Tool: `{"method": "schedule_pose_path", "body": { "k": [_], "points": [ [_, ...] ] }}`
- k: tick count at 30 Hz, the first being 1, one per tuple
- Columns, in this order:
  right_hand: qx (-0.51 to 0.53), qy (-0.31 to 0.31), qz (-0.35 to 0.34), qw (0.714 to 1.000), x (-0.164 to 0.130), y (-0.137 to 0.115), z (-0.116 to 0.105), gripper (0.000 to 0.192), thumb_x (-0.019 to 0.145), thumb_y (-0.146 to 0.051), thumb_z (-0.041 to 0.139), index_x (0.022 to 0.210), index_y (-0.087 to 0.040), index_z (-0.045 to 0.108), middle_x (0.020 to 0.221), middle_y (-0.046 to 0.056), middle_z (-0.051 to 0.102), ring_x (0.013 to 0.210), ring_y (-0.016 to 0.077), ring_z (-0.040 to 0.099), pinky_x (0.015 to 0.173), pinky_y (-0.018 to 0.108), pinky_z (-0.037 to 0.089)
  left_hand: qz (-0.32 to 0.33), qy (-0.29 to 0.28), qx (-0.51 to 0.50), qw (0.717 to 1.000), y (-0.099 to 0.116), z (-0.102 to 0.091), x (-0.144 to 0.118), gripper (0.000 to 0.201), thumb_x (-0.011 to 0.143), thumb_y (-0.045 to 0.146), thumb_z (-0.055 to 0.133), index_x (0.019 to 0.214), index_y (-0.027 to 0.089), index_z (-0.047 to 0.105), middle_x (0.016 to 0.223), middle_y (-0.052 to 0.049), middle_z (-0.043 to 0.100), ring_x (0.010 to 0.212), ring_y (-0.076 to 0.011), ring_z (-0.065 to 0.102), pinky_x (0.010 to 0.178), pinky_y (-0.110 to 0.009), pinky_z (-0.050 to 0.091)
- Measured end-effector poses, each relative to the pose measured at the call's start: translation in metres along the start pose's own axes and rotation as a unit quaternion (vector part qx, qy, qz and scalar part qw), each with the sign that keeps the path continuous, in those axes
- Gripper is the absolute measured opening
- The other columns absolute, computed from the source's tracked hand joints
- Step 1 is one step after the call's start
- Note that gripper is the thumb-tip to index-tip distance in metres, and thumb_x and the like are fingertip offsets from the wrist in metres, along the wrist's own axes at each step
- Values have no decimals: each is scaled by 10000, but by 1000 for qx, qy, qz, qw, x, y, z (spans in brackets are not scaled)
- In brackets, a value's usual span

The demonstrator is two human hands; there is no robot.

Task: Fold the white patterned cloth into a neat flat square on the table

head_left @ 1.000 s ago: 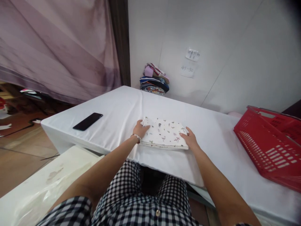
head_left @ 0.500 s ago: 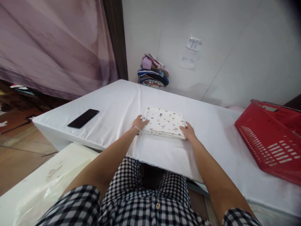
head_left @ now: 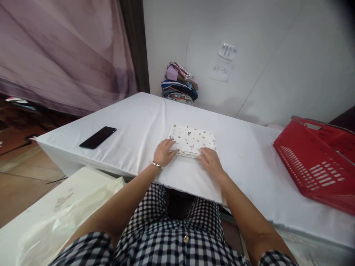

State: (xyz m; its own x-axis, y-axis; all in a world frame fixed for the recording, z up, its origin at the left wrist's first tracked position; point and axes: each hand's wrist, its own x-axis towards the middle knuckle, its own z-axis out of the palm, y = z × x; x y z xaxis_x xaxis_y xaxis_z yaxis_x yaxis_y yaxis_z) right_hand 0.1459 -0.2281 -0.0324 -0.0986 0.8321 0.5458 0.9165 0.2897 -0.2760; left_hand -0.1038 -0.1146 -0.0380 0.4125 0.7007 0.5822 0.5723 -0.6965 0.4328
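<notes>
We rest our left hand (head_left: 164, 151) and right hand (head_left: 210, 161), both flat with fingers spread, on the near edge of the folded patterned cloth (head_left: 192, 140) lying mid-table on the white sheet (head_left: 249, 155), phone (head_left: 97, 137) far left, red basket (head_left: 318, 162) right.

Lower paper note (head_left: 220, 70) taped to the wall (head_left: 277, 55): handwritten "45-50". Upper paper note (head_left: 227, 50) just above it: handwriting too small to read.
</notes>
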Motion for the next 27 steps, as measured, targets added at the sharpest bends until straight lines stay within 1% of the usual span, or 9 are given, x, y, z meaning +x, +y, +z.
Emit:
{"method": "schedule_pose_path", "body": {
  "k": [2, 3, 5, 13, 18, 20, 22, 24, 27],
  "points": [
    [-20, -24, -14, 999, -2, -3, 6, 355, 878, -323, 456, 1202, -200, 535, 1187, 85, 586, 1111, 239, 504, 956, 424, 371, 53, -53, 30, 997, 4, -3, -2, 301, 829, 380, 531, 1086, 246, 609, 1194, -58, 590, 1146, -226, 492, 973, -419, 383],
    [-30, -31, -15, 999, -4, -3, 7, 360, 877, -310, 456, 1212, -201, 528, 1206, 84, 576, 1124, 238, 495, 960, 423, 365, 62, -74, 40, 995, 5, -4, -2, 272, 844, 376, 509, 1060, 259, 626, 1161, -45, 613, 1130, -217, 506, 967, -414, 383],
    [-43, -38, -16, 998, -6, -3, 9, 366, 880, -281, 442, 1228, -202, 519, 1232, 79, 561, 1155, 235, 474, 970, 416, 354, 61, -96, 52, 992, 5, -4, -3, 251, 862, 364, 482, 1032, 276, 644, 1119, -26, 637, 1111, -204, 519, 963, -409, 377],
    [-66, -38, 8, 997, -12, -3, 3, 374, 897, -222, 371, 1240, -197, 519, 1242, 68, 561, 1175, 209, 464, 980, 376, 333, 28, -117, 83, 989, 5, -9, -8, 270, 881, 291, 440, 1088, 295, 614, 1187, -6, 614, 1167, -205, 487, 1023, -476, 276],
    [-68, -39, 23, 997, -11, -2, 7, 363, 887, -219, 384, 1214, -197, 539, 1230, 64, 570, 1166, 207, 472, 976, 367, 323, 75, -104, 90, 988, 19, -7, -5, 267, 873, 294, 465, 1096, 254, 606, 1168, -34, 622, 1154, -216, 490, 1051, -489, 228],
    [-65, -36, 24, 997, -10, -2, 8, 359, 887, -215, 383, 1207, -195, 544, 1223, 64, 576, 1162, 205, 476, 973, 365, 321, 98, -103, 74, 987, 25, -1, -1, 269, 873, 293, 466, 1094, 234, 608, 1161, -43, 626, 1123, -216, 511, 1028, -466, 279],
    [-61, -35, 22, 997, -11, -2, 8, 357, 889, -215, 380, 1205, -193, 545, 1222, 66, 577, 1161, 202, 478, 973, 365, 318, 108, -111, 51, 987, 27, 5, 2, 259, 877, 274, 456, 1068, 217, 621, 1122, -50, 644, 1071, -211, 543, 965, -427, 363],
    [-58, -34, 23, 997, -13, 0, 5, 351, 894, -224, 380, 1203, -194, 544, 1230, 68, 573, 1166, 196, 476, 982, 367, 307, 106, -119, 31, 987, 25, 11, 4, 241, 874, 259, 457, 1024, 202, 638, 1059, -57, 667, 1011, -208, 575, 893, -395, 422],
    [-59, -19, 43, 997, -18, 4, 0, 331, 896, -273, 407, 1186, -203, 551, 1230, 66, 575, 1169, 196, 477, 1009, 392, 272, 112, -111, 9, 987, 17, 13, 3, 225, 868, 264, 470, 986, 187, 645, 1003, -70, 678, 960, -208, 596, 841, -382, 455]
  ]
}}
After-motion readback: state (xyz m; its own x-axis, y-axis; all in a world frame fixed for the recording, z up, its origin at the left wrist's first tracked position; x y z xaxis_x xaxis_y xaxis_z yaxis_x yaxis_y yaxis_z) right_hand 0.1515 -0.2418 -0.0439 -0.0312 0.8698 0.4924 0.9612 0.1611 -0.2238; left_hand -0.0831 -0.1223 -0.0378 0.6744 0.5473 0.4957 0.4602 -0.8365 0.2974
